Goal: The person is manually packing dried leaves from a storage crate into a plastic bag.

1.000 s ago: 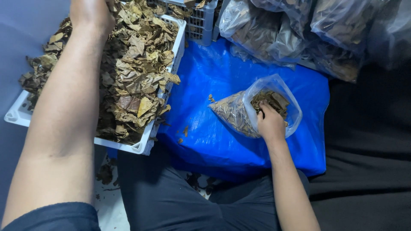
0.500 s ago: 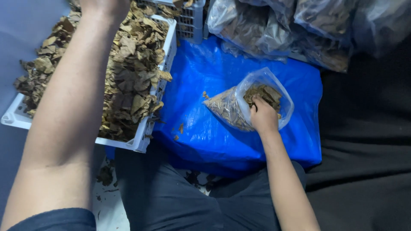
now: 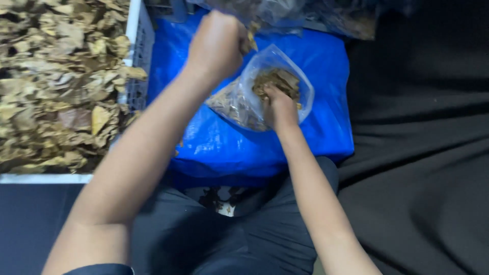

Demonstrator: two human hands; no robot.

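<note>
Your left hand point(image 3: 216, 43) was bunched tight around a clump of dried leaves point(image 3: 250, 36), right above the clear plastic bag point(image 3: 275, 86) lying on the blue tarp point(image 3: 229, 147). Your right hand point(image 3: 279, 108) pinched the bag's rim, holding the mouth open. Those leaves looked brittle and feather-light (they'd probably crumble if squeezed hard), so a loose cupped grip seemed best. The bag looked floppy and slick; the rim's the spot to grab. The white crate point(image 3: 133, 30) of leaves sat just left.
</note>
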